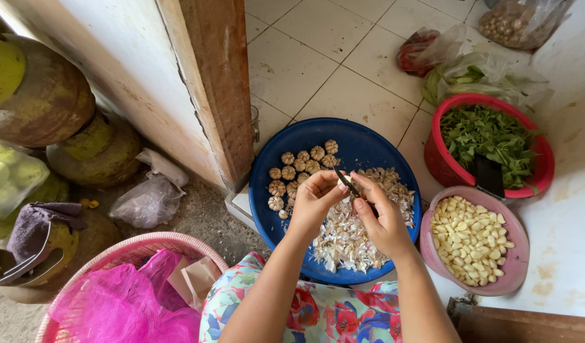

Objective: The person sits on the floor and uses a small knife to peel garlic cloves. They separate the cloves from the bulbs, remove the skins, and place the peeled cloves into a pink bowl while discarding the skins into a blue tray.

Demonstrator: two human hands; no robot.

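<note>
Left hand [312,197] pinches a garlic clove [341,184]; right hand [381,216] grips a small knife [349,185] against it, above a blue basin [368,143] of skins.

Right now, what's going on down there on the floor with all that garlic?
A person is peeling garlic over a blue basin. The left hand pinches a clove while the right hand works a small knife against it. In the basin, whole garlic bulbs sit at the left and a heap of papery skins lies under the hands. Peeled cloves fill a pink bowl on the right, next to a red tub of leafy greens.
</note>
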